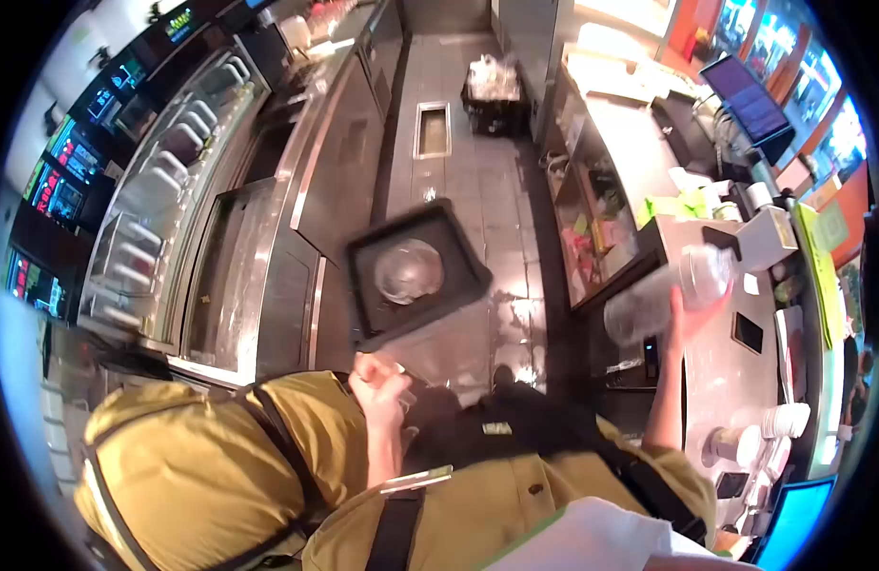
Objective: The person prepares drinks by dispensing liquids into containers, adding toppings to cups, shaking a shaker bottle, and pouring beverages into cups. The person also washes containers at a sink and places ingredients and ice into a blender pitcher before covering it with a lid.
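My left hand (378,384) is closed on the near corner of a black square tray (363,278), held out over the floor. A clear round plastic piece (408,271), perhaps a lid or bowl, lies in the tray. On the right, my right hand (696,319) wraps round the end of a long stack of clear plastic cups (644,303), which is tilted and blurred. The stack is beside the right counter. A black phone (747,332) lies on that counter, right of my right hand.
A steel counter (336,143) with lidded containers runs along the left. A black crate (496,114) with a filled bag stands on the wet tiled floor. The right counter (720,381) holds a monitor (747,98) and white cups (736,444).
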`<state>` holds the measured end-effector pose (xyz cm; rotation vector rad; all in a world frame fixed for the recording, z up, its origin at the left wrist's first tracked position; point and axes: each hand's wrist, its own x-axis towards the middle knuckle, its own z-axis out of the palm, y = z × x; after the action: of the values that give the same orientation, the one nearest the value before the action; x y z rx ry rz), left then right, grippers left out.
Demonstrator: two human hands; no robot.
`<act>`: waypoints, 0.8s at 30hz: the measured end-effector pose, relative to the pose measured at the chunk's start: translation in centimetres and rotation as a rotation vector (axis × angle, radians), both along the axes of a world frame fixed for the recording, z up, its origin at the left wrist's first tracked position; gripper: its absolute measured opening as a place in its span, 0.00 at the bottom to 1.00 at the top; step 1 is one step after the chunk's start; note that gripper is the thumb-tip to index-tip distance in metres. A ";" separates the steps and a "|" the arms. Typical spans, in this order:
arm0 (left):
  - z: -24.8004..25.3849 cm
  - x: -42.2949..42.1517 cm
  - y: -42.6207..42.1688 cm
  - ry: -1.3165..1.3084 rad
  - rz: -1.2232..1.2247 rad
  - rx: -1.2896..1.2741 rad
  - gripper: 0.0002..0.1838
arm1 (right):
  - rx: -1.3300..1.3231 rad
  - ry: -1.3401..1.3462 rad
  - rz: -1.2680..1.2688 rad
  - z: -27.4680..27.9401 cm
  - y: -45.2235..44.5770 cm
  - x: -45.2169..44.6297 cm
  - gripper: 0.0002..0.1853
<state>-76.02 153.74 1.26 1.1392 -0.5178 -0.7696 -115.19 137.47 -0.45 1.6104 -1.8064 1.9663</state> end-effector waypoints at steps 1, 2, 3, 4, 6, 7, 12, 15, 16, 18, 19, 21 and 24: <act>-0.8 2.0 -2.0 -0.036 0.036 -0.033 0.15 | -0.004 0.006 0.001 0.1 -4.0 2.0 0.53; -0.3 3.5 -4.1 -0.080 0.110 -0.020 0.16 | -0.006 -0.049 0.084 0.5 -8.1 4.3 0.53; 0.1 4.8 -5.9 -0.122 0.186 -0.009 0.18 | -0.011 -0.102 0.168 0.7 -11.8 6.6 0.53; 0.4 5.9 -7.7 -0.119 0.276 0.024 0.18 | 0.013 -0.147 0.264 0.5 -15.7 8.8 0.53; 0.4 9.1 -11.2 -0.113 0.317 -0.010 0.18 | 0.050 -0.174 0.378 0.2 -23.8 14.0 0.54; -0.1 10.8 -13.7 -0.126 0.412 0.031 0.18 | 0.064 -0.160 0.391 -0.2 -27.9 17.2 0.54; 1.6 19.9 -28.3 -0.245 0.460 0.071 0.13 | -0.059 -0.406 0.683 -1.0 -45.7 30.7 0.54; 2.8 25.3 -36.6 -0.244 0.398 0.105 0.12 | -0.018 -0.297 0.644 -0.4 -53.2 34.3 0.55; 3.2 26.8 -40.2 -0.211 0.426 0.083 0.13 | 0.005 -0.224 0.603 -0.4 -56.3 35.2 0.55; 4.4 30.1 -47.6 -0.154 0.485 0.036 0.17 | 0.024 -0.213 0.586 -0.7 -62.8 36.9 0.55; 4.6 31.8 -51.3 -0.183 0.497 0.002 0.17 | 0.006 -0.225 0.596 -2.0 -66.7 38.0 0.55; 4.5 34.1 -57.8 -0.219 0.531 -0.047 0.17 | 0.051 -0.176 0.550 -2.4 -74.4 41.3 0.55; 3.4 37.2 -66.1 -0.168 0.703 -0.093 0.15 | -0.021 -0.130 0.645 -2.8 -85.5 49.8 0.54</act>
<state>-38.81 87.62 4.64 1.1975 -0.2531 -0.0416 -65.41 52.01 -3.20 2.3216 -1.3928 2.3510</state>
